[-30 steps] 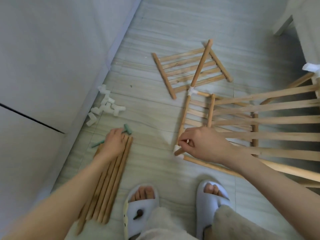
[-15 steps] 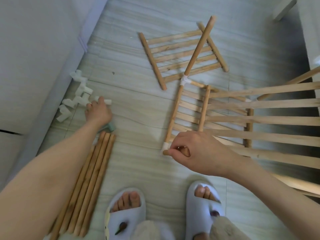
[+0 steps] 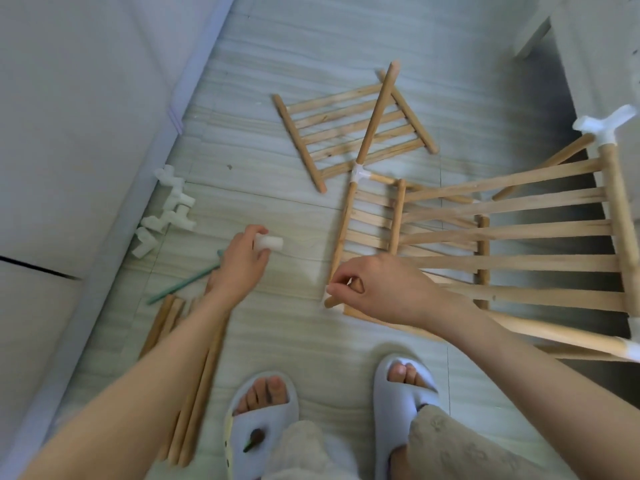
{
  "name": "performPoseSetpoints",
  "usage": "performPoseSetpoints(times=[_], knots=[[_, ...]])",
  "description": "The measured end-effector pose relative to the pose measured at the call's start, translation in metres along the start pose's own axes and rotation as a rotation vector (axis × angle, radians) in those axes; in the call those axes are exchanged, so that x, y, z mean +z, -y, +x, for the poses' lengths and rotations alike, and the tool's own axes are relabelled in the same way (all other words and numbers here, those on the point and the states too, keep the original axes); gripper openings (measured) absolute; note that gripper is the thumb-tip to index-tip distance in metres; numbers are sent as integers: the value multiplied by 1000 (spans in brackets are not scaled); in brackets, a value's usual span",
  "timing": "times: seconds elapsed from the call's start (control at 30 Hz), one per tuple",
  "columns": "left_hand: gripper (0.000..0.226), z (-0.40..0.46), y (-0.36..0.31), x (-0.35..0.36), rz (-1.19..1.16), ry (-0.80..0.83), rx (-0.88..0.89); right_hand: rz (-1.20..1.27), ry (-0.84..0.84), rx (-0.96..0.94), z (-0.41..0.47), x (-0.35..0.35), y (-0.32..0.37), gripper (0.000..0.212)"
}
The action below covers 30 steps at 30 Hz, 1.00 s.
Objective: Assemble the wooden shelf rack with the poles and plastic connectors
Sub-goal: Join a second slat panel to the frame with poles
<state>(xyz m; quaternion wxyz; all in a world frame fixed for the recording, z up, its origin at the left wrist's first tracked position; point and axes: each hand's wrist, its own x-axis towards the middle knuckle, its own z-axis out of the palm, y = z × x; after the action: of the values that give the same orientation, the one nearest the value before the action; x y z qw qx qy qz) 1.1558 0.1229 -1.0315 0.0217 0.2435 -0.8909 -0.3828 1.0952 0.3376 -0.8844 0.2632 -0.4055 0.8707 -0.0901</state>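
Largest on the pale floor: a half-built wooden rack [image 3: 512, 244], slatted, round poles joined by white plastic corner pieces, tilted and rising to the right of the right hand. Beyond the rack, farther up the floor, a loose slatted panel [image 3: 349, 133] lying flat, one rack pole crossing over it. Left of the rack, a bundle of bare poles [image 3: 194, 386] lying side by side, partly under the left forearm. Farther left, by the wall, a small heap of white connectors [image 3: 166, 213]. Right hand [image 3: 377, 292] curled, pinching the near end of the rack's front pole. Left hand [image 3: 242, 263] pinching one white connector [image 3: 269, 243] above the floor.
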Motion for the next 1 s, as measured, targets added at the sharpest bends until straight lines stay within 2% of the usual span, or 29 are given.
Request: performPoseSetpoints(times=[0.17,0.33,0.5,0.83,1.0], knots=[[32,-50,-54,-25,-156,-14,133,225,-6,62,-24,-16,-2,33],[31,-84,-105,-54,-236,14,254,519,-273,90,-48,-27,4,17],[34,-103,-138,-63,-213,21,373,600,-363,64,-65,-25,12,21],[40,-117,-160,-58,-270,-81,314,708,-530,56,-80,-20,14,12],[37,-121,-167,-60,-311,-74,370,748,-521,64,-80,-17,13,12]])
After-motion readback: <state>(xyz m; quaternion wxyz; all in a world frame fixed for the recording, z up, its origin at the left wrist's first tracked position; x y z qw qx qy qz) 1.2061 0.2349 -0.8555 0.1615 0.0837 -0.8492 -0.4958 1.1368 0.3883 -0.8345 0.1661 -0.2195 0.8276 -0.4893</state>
